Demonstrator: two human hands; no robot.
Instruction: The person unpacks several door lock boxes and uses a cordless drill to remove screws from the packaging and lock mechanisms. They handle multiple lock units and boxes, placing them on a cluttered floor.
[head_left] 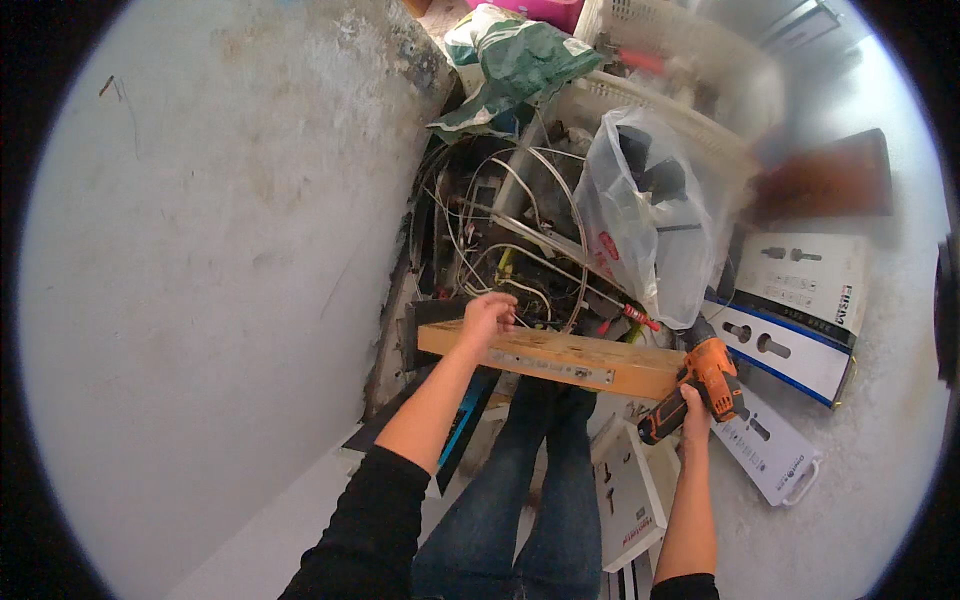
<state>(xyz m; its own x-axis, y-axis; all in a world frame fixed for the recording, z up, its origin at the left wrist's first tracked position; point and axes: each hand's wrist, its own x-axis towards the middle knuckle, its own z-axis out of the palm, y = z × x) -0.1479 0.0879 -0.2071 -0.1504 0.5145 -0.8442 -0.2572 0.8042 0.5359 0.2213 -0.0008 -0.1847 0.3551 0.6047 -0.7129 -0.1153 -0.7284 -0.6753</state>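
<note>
My left hand (pixel 486 318) grips the left end of a pale wooden plank (pixel 620 368) with a metal strip along its side. The plank lies level across my front, above my legs in blue jeans (pixel 545 480). My right hand (pixel 695 408) holds an orange and black cordless drill (pixel 708 380) at the plank's right end, its nose against the wood. Both forearms come up from the lower edge, with black sleeves pushed up.
A stained white wall (pixel 220 260) fills the left. Beyond the plank lies a tangle of cables and wires (pixel 500 230), a clear plastic bag (pixel 650 220), a green sack (pixel 515 65) and white baskets (pixel 690 50). White and blue boxes (pixel 790 320) lie at the right.
</note>
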